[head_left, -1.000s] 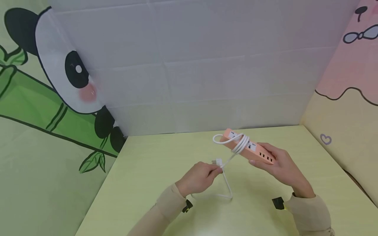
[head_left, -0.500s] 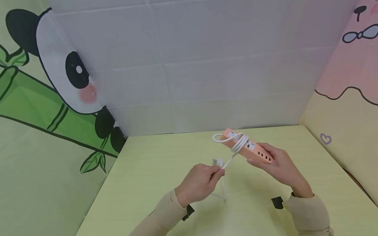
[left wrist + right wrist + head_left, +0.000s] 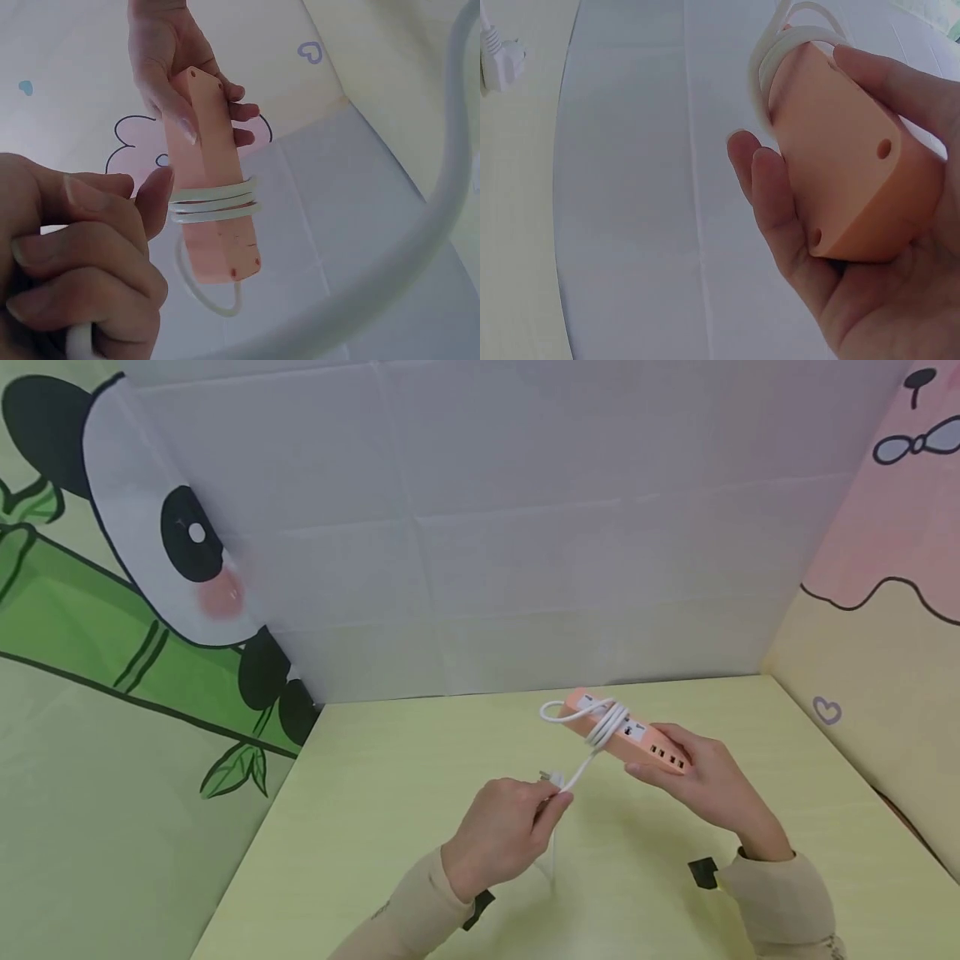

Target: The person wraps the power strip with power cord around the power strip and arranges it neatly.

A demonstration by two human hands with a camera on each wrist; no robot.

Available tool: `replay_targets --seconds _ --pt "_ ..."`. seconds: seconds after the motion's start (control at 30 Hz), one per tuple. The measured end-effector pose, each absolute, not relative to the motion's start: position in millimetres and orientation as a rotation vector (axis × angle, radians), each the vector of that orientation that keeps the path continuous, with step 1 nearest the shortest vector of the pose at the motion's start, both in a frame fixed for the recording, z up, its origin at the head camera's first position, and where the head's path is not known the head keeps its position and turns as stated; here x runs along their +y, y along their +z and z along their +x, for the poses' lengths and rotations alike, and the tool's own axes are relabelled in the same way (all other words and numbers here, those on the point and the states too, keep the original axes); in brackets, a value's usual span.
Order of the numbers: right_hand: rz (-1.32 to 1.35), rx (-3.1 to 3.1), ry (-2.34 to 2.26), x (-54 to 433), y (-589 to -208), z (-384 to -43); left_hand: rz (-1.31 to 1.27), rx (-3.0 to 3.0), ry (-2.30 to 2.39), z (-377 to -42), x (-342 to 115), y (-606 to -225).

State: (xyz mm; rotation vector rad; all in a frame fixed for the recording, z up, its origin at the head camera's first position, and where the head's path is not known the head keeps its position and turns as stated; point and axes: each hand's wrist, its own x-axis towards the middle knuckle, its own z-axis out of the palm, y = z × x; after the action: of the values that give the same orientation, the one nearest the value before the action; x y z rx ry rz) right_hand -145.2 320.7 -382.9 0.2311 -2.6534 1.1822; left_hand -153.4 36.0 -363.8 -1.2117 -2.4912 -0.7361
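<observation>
A salmon-pink power strip [image 3: 636, 748] is held above the table, tilted, by my right hand [image 3: 712, 781] at its USB-port end. White cord [image 3: 607, 727] wraps several times round its far half, with a loose loop at the tip. My left hand [image 3: 504, 828] pinches the cord's free length, drawn straight between hand and strip. Just behind those fingertips shows the white plug [image 3: 556, 778], partly hidden. In the left wrist view the strip's underside [image 3: 212, 150] faces the camera, and slack cord [image 3: 450, 150] crosses close by. The right wrist view shows the plug [image 3: 504, 66] at upper left.
A pale yellow table [image 3: 375, 760] lies below both hands. Behind it stands a grey-white wall sheet [image 3: 510, 568]. Printed side panels flank it, a panda panel [image 3: 135, 560] on the left and a pink and cream panel [image 3: 885, 610] on the right.
My left hand has shifted slightly down and right along the cord. The plug has sunk partly behind it, and the hanging cord has swung left. The strip has drifted a little left.
</observation>
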Motion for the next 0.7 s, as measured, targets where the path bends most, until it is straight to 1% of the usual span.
replay_targets --seconds 0.23,0.5,0.7 --pt "0.225 -2.671 1.162 318.9 -381.5 -146.2 -1.136 -2.496 -0.769 -143.4 32.4 -354.4" --pt "0.216 -2.673 1.136 317.5 -381.3 -146.4 -0.966 -2.569 -0.745 -134.3 31.6 -347.4" --pt "0.192 -2.663 1.101 316.5 -380.4 -145.9 -0.902 -2.639 -0.765 -129.7 31.7 -344.3"
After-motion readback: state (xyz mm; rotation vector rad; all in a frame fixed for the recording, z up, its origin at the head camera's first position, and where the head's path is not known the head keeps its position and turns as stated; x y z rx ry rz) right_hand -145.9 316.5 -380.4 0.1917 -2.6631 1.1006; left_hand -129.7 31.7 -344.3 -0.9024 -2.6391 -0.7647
